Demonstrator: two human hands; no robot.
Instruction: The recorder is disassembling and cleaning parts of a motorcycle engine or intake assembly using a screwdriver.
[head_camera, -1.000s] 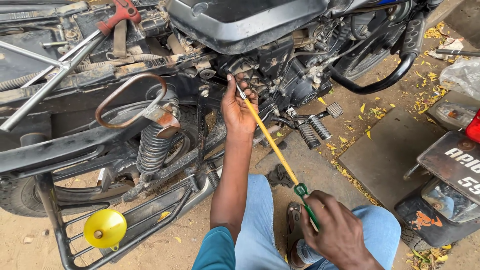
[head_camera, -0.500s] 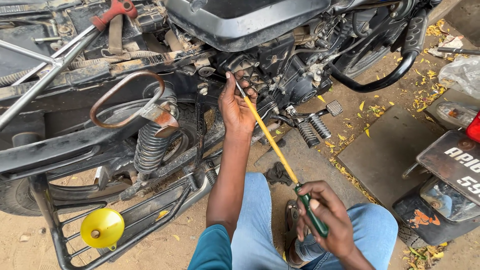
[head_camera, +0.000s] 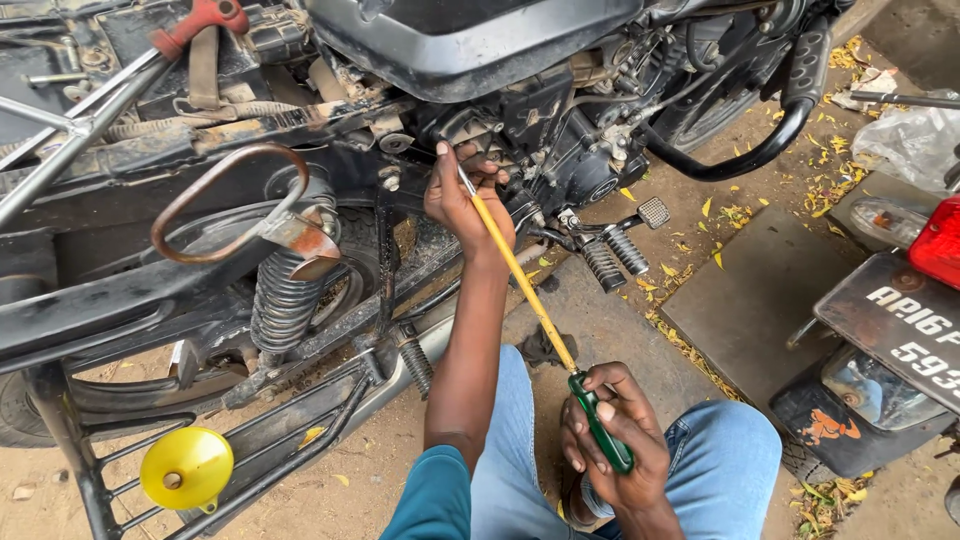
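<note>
Long screwdriver (head_camera: 520, 275): right hand (head_camera: 612, 450) closed around its green handle, left hand (head_camera: 466, 200) pinching the thin yellow shaft near the tip at the motorcycle engine (head_camera: 560, 140); likely stiff, light, best controlled at the handle.

Open ground (head_camera: 600, 320) below the engine (head_camera: 570, 150); foot pegs (head_camera: 615, 255) and spring (head_camera: 285, 300) crowd the sides.

Long yellow-shafted screwdriver (head_camera: 530, 300) (green handle), slanted
</note>
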